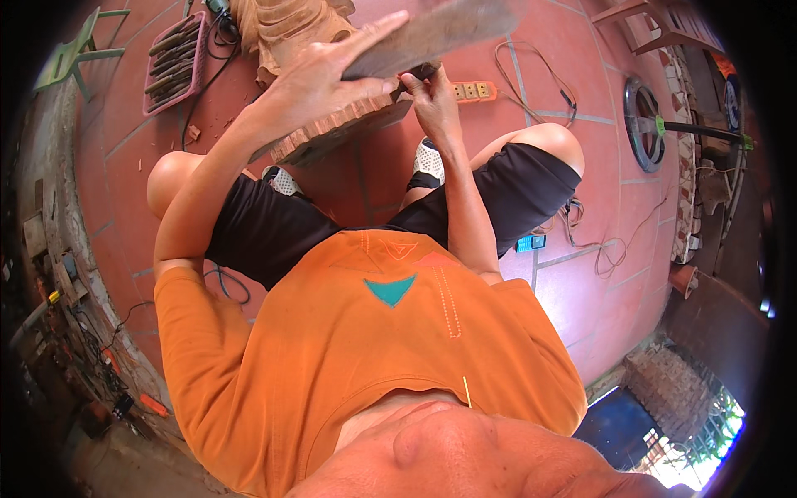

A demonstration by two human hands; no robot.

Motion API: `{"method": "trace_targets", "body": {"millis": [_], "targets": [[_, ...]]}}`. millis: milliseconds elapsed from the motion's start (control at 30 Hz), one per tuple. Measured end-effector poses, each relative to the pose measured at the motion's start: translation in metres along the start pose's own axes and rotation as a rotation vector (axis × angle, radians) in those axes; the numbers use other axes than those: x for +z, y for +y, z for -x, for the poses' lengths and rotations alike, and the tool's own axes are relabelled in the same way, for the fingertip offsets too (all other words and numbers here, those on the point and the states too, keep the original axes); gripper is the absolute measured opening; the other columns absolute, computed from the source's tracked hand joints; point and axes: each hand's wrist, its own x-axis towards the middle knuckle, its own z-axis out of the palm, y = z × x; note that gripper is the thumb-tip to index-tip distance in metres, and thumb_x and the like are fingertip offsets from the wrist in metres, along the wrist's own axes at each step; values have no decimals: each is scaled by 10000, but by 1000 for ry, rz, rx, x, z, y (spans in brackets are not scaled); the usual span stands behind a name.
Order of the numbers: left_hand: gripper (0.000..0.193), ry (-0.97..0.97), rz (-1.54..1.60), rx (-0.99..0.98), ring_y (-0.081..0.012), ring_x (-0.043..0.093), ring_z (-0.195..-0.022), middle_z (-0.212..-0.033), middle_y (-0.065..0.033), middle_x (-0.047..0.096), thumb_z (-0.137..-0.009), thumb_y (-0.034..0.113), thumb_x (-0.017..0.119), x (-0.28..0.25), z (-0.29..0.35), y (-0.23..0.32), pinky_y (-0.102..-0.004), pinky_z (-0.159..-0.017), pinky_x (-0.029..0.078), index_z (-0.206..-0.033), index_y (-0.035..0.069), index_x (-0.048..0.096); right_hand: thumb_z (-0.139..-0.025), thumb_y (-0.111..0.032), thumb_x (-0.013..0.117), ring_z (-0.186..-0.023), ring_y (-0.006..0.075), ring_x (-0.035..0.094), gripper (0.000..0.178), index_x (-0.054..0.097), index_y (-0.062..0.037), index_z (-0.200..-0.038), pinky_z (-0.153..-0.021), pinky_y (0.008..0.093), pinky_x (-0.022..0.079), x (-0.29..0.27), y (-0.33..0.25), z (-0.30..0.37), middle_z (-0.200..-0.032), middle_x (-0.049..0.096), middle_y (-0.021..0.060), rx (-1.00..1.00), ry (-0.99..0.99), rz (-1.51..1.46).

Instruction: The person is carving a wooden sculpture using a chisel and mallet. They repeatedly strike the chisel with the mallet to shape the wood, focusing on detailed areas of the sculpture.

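In my left hand (pixel 328 73) is a flat grey-brown wooden bat (pixel 436 35), gripped between thumb and fingers; its far end is smeared by motion. Close by, my right hand (pixel 436 101) is closed, thumb and fingers pinched round a dark slim thing (pixel 422 72); its kind is mostly hidden by the bat and fingers. Both hands are over a carved wooden piece (pixel 286 25) lying on the floor between my legs. Its rough-cut end (pixel 336 129) faces me, below my left wrist.
A pink basket (pixel 199 58) of long-handled tools stands at far left, near a green chair (pixel 79 54). Beyond my right hand lies an orange power strip (pixel 476 91). Cords (pixel 531 58) trail over the red tiles. A phone (pixel 531 242) is beside my right thigh; a wheel (pixel 643 124) stands farther right.
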Motion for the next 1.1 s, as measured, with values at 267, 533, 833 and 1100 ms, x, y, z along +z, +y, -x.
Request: {"method": "trace_targets", "body": {"millis": [267, 533, 833, 1100], "targets": [[770, 55, -33, 139, -427, 688, -905, -1053, -268, 683, -891, 303, 730, 1, -5, 6, -478, -821, 534, -1568, 240, 369, -955, -89, 670, -744, 228, 686, 199, 555, -19, -1102, -687, 354, 524, 2, -2, 1, -838, 703, 122, -31, 21, 41], [765, -89, -170, -33, -439, 677, -948, -1060, -266, 693, -897, 326, 722, 10, -4, -2, -499, -855, 520, -1567, 241, 363, -971, -79, 647, -797, 184, 696, 172, 557, -28, -1109, -675, 335, 531, 2, -2, 2, -890, 699, 96, -63, 24, 164], [755, 52, -169, 50, -448, 665, -991, -1217, -237, 663, -908, 329, 718, 3, 4, -20, -500, -869, 510, -1564, 223, 358, -1006, -55, 605, -918, 178, 688, 182, 538, 1, -1166, -773, 317, 608, -15, -1, 0, -1024, 664, 91, 190, 102, -285], [778, 42, -87, 60, -422, 669, -1029, -1344, -191, 617, -893, 349, 739, -2, 6, -10, -483, -878, 530, -1565, 230, 364, -987, -58, 634, -896, 169, 687, 194, 549, -6, -1154, -755, 311, 591, -9, 3, 3, -998, 683, 91, 125, 123, -251]]}}
